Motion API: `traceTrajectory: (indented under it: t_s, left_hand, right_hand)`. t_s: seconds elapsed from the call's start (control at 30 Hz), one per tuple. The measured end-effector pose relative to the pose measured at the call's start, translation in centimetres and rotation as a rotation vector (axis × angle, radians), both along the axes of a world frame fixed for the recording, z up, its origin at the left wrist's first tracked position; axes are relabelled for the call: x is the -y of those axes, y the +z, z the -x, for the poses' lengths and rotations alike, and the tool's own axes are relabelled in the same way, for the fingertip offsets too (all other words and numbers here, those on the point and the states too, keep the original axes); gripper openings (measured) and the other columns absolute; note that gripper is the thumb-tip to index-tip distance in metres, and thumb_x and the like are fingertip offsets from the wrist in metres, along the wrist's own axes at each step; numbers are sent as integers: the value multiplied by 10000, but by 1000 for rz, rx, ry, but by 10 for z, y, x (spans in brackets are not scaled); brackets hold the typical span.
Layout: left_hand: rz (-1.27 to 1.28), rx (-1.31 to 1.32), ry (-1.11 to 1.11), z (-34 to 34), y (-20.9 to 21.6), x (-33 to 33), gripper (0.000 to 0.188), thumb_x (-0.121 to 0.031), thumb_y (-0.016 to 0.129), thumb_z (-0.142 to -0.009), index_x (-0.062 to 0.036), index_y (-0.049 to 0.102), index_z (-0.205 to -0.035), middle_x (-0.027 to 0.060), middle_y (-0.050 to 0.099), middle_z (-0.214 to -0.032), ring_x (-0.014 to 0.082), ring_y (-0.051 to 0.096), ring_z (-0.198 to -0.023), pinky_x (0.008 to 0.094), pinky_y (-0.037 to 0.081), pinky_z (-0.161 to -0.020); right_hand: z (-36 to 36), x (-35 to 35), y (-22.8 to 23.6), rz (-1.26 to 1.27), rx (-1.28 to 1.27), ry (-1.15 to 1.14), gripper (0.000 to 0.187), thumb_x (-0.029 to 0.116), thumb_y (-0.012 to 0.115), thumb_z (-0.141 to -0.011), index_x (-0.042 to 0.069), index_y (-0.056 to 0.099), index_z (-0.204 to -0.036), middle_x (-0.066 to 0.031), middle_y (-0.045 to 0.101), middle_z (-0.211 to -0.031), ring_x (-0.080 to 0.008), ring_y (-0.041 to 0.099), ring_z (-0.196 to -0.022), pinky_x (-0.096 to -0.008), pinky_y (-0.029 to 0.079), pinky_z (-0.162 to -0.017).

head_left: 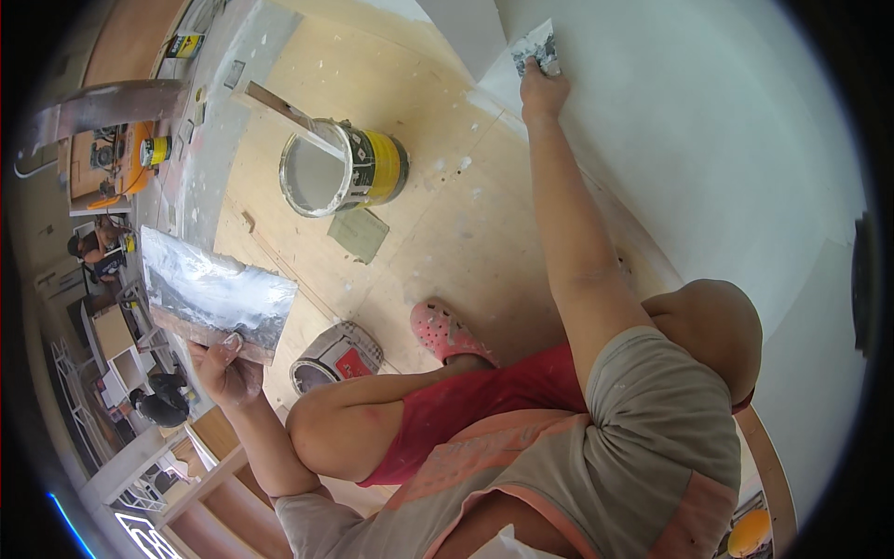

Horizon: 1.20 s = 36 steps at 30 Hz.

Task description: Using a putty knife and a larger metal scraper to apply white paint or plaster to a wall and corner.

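Observation:
My right hand (544, 91) reaches far out to the upper right, its fingers wrapped round a putty knife (537, 47). The blade is smeared with white and grey and lies against the pale wall (643, 121), close to a corner. At the left, my left hand (229, 371) grips the near edge of a flat plastering hawk (216, 287), thumb on top. Wet white putty is spread over the hawk's face, and its near edge looks brown and crusted. How my left fingers sit under the board is hidden.
An open bucket (315, 172) of pale putty stands on the wooden floor, a wooden stick (289, 116) leaning in it. Nearby lie a greenish square pad (358, 234) and a smaller tub (337, 356). My pink clog (451, 332) rests beyond. Two people work at the far left.

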State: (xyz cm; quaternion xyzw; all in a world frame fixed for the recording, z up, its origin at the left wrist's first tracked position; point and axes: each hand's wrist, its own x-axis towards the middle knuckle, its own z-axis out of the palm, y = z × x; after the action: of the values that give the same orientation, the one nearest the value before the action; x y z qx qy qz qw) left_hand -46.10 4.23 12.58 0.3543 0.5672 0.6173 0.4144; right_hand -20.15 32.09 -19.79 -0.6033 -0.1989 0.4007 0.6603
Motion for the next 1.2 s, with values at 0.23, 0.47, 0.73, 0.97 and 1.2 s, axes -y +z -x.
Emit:
traceTrajectory:
  t_s: [0.23,0.47,0.73,0.97,1.2]
  left_hand:
    - [-15,-4,-55,16,-3,12,645,43,469,-621,75,272,-1234,220,425,-1178,326,450,-1096,431,348,-961]
    - [36,-8,-10,9,-2,7,696,54,489,-583,62,263,-1242,194,465,-1136,308,485,-1055,404,383,-928]
    - [57,-8,-28,-5,-6,-14,663,51,500,-575,86,299,-1206,196,485,-1105,296,506,-1027,391,407,-904]
    - [120,26,-146,-3,-7,-20,403,31,475,-643,63,445,-1043,136,580,-829,230,593,-735,335,507,-643]
    - [152,-204,-42,-17,-18,-49,347,66,556,-684,26,500,-1024,93,595,-918,166,582,-805,285,466,-703]
  right_hand:
    - [15,12,6,58,141,46,190,89,612,-743,-72,593,-841,-122,625,-813,-198,587,-729,-308,438,-650]
    - [43,59,7,57,215,173,200,108,607,-746,-64,592,-847,-143,631,-819,-207,595,-725,-309,437,-666]
    - [25,69,9,44,-372,61,205,2,610,-685,-59,585,-879,-73,606,-864,-185,582,-746,-283,436,-656]
    - [22,75,14,6,-570,654,237,27,610,-698,-47,582,-922,-57,600,-851,-132,557,-723,-278,441,-650]
    - [39,112,199,-346,-43,975,273,-29,574,-706,-61,553,-976,-86,605,-922,-154,591,-809,-258,475,-713]
